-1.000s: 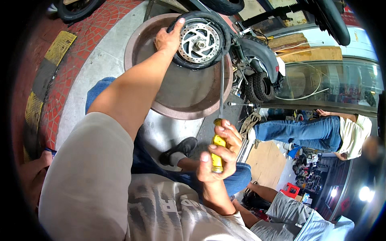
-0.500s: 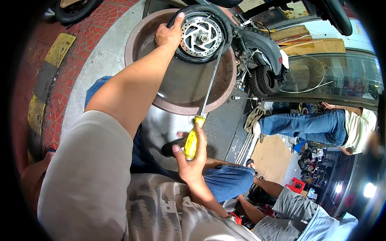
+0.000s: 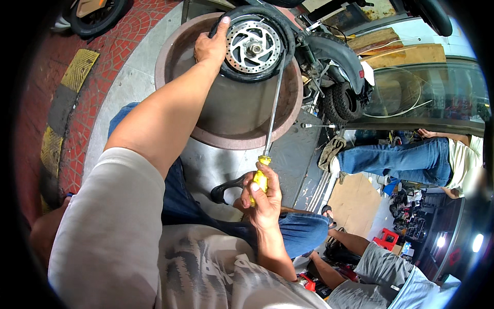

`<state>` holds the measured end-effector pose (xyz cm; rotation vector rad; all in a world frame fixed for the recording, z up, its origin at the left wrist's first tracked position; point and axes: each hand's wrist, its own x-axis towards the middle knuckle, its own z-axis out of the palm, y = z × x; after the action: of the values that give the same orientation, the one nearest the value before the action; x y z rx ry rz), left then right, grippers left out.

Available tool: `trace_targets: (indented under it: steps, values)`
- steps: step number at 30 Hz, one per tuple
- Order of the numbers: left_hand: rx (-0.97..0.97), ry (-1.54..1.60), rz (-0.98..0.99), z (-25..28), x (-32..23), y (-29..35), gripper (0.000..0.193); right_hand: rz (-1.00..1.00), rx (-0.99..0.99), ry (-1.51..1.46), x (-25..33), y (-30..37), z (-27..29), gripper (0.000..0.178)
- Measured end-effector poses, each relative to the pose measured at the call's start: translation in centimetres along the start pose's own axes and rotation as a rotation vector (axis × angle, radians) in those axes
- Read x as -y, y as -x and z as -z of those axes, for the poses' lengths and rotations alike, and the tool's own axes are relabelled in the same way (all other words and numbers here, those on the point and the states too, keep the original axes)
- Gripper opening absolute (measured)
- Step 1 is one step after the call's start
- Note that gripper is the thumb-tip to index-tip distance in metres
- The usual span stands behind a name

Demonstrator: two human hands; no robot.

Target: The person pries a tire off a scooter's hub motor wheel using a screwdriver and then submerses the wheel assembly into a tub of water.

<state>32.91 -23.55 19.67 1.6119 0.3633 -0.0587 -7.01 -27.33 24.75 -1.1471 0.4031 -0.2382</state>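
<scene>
A small wheel with a black tyre [image 3: 289, 36] and a drilled brake disc [image 3: 270, 62] stands tilted at the far side of a round brown basin [image 3: 163, 56]. My left hand [image 3: 210, 47] grips the tyre's left side, thumb on top and the other fingers hidden behind. In front of my body my right hand [image 3: 265, 203] is wrapped round the yellow handle of a long screwdriver [image 3: 274, 110]. Its metal shaft runs up over the basin to the wheel's lower right edge, between tyre and disc. The exact place of the tip is hard to make out.
Murky water [image 3: 226, 110] lies in the basin. A parked scooter with a black mudguard [image 3: 334, 54] and spare knobbly tyres [image 3: 346, 103] stand to the right. A person in jeans [image 3: 396, 159] and another in grey shorts [image 3: 375, 270] are farther right. A striped kerb ramp [image 3: 80, 69] lies left.
My right hand has shifted slightly right, its fingers now wrapped more tightly round the screwdriver handle. The shaft stands a little steeper. My left hand stays on the tyre.
</scene>
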Motion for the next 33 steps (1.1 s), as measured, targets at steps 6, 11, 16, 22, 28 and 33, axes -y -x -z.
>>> trace_targets:
  steps: [6, 11, 16, 22, 28, 33]
  values:
    - [-0.050, 0.003, -0.031, -0.3, -0.1, 0.5, 0.104, 0.016, -0.126, 0.250, 0.1, 0.7, -1.6, 0.034]
    - [0.003, 0.014, -0.006, -0.1, 0.1, -0.4, 0.105, 0.009, -0.166, 0.392, 0.5, 0.8, -2.0, 0.031]
    - [0.068, 0.068, 0.016, -0.1, 0.1, -0.6, 0.108, 0.044, -0.129, 0.435, 1.3, 1.2, 0.2, 0.027]
    - [0.098, 0.064, 0.137, -0.8, 0.6, -1.2, 0.117, 0.275, -0.139, 0.808, -0.1, 1.1, 0.3, 0.024]
    - [0.169, 0.172, 0.240, -0.3, -1.2, 0.3, 0.106, 0.365, -0.121, 1.115, 0.2, 1.4, 1.8, 0.022]
    - [0.128, 0.087, 0.197, -0.9, -0.3, -0.7, 0.108, 0.309, -0.124, 0.966, 1.4, 5.0, 4.0, 0.035]
